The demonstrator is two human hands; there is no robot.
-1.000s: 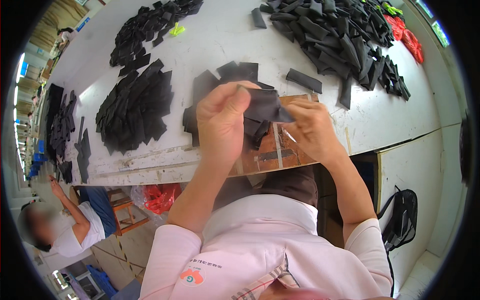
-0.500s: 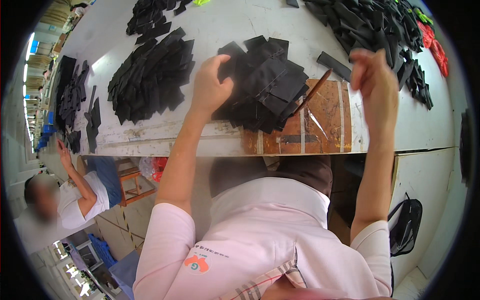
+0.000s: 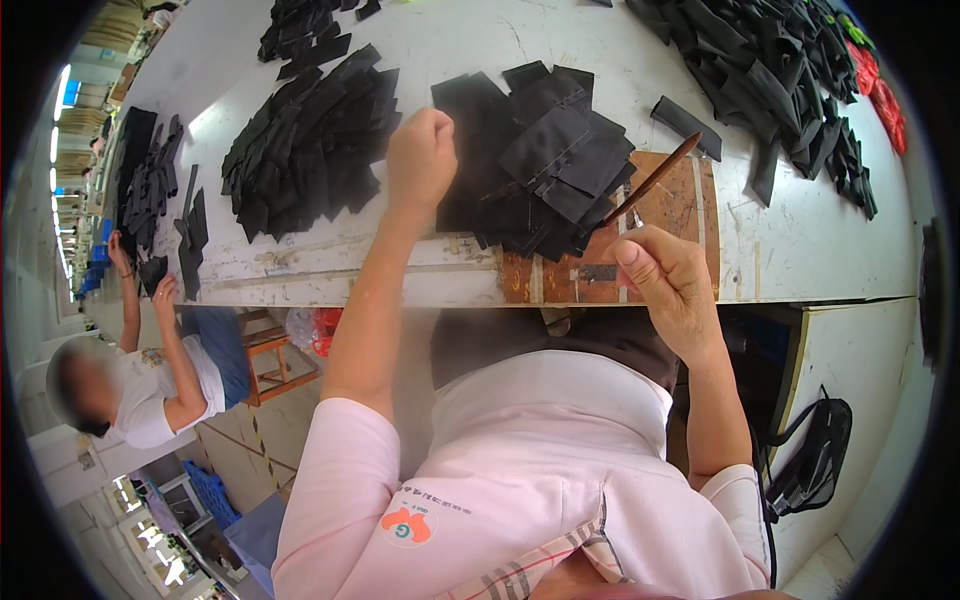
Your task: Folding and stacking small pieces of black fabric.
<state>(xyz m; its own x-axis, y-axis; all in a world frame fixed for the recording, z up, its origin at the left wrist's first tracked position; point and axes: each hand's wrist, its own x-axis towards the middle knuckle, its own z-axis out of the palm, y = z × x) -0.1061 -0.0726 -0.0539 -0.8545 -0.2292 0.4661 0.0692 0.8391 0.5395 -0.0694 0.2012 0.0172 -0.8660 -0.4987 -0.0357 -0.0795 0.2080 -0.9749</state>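
Head view: white table (image 3: 520, 35) with dark fabric pieces in heaps; person stands at its near edge.
Left hand (image 3: 420, 160): raised between the left pile and the centre pile, fingers curled in; tips hidden, cannot tell if it pinches anything.
Right hand (image 3: 668, 285): at the near edge of the brown board, thumb up against bent fingers; cannot tell if something is between them.
Centre pile (image 3: 550, 155): flat black pieces, overlapping at mixed angles, between the hands and partly over the board.
Brown board (image 3: 678, 197): on table at the near edge, pale strips across.
Stick (image 3: 655, 178): slim, brown, slanting up from the pile's right side, over the board.
Left pile (image 3: 305, 150): fanned black pieces, beside the centre pile.
Single piece (image 3: 687, 127): dark, just beyond the board.
Right pile (image 3: 765, 65): folded-looking dark pieces, far right.
Red bag (image 3: 883, 112): beside right pile.
Co-worker (image 3: 180, 385): left, both hands near dark pieces.
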